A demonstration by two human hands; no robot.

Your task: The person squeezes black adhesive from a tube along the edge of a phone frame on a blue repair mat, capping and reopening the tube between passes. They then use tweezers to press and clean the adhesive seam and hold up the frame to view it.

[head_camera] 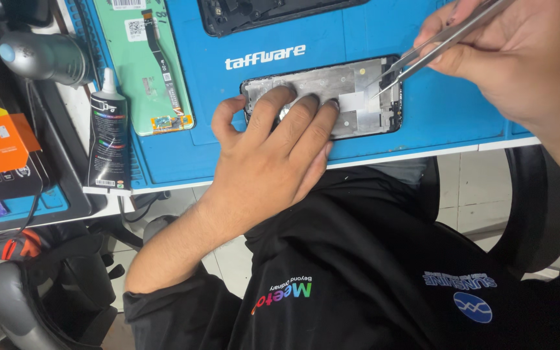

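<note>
Black glue tube beside green panel; orange box, perhaps cardboard, far left.

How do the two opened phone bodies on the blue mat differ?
The near phone frame shows bare silver metal inside; the far phone frame looks dark. The near one lies fully in view, pinned by the left hand and met by tweezers in the right hand; the far one lies untouched, cut off by the picture's edge. Both rest on the mat.

Tweezers: shiny bare metal. Phone frame: dull grey metal w/ black plastic rim. Mat: matt blue rubbery, smooth. Glue tube: glossy black plastic. Shirt: black cloth.
</note>
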